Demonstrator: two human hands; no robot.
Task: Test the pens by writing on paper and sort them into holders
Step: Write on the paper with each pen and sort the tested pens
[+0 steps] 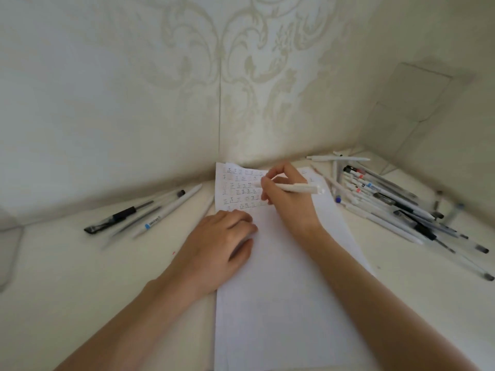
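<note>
The right hand (pixel 284 194) grips a white pen (pixel 292 187), barrel pointing right, tip on the paper (pixel 281 290); the left hand (pixel 222 242) presses flat, relaxed.

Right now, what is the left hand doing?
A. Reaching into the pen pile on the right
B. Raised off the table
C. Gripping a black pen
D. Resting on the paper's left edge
D: the left hand lies on the left edge of the paper and holds no pen, while the right hand grips the white pen at the written rows.
</note>
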